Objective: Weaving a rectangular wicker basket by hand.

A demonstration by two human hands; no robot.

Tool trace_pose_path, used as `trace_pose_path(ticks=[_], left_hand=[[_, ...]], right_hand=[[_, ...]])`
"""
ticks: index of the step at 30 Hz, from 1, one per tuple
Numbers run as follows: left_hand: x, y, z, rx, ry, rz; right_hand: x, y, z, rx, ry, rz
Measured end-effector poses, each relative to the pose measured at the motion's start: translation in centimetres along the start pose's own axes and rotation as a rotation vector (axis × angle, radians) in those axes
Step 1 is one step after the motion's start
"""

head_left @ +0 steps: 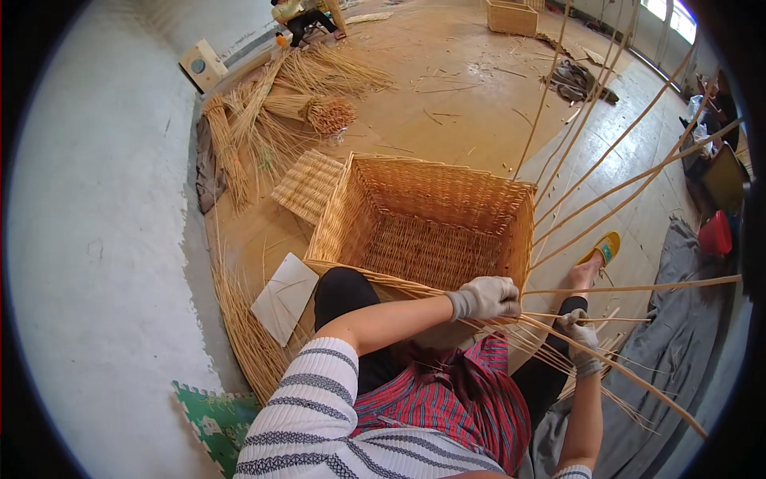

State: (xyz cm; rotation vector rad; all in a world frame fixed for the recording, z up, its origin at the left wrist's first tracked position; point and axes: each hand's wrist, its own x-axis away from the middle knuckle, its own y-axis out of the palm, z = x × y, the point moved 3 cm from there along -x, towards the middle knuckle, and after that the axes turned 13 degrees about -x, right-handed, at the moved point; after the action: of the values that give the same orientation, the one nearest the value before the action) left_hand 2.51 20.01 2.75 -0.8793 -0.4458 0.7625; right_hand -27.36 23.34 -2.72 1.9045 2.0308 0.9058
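A rectangular woven wicker basket (pixel 431 180) sits before me, with long loose rods (pixel 670 283) sticking out from its right side. My left hand (pixel 491 298), in a pale grey glove, is closed on the near rim at the right corner. Just right of it and lower, my gloved right hand (pixel 580 339) is closed on a thin rod among several reeds fanning from that corner. A flat woven panel (pixel 307 182) lies beside the basket's left wall. My knee partly hides the floor under the near side.
Reed bundles (pixel 295 104) and a white sheet (pixel 283 295) lie on the left, near a wall (pixel 96 239). Another person (pixel 299 20) sits at the back by a second basket (pixel 511 17). Grey cloth (pixel 670 335) and a red object (pixel 714 233) are at right.
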Motion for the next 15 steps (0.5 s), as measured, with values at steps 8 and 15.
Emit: trace_pose_path(ticks=[8, 15], left_hand=[[0.9, -1.5, 2.8, -0.466, 0.054, -0.101], [2.2, -0.6, 0.8, -0.122, 0.077, 0.185]], right_hand=[[-0.2, -0.5, 0.6, 0.274, 0.015, 0.043], [-0.7, 0.8, -0.3, 0.136, 0.085, 0.108]])
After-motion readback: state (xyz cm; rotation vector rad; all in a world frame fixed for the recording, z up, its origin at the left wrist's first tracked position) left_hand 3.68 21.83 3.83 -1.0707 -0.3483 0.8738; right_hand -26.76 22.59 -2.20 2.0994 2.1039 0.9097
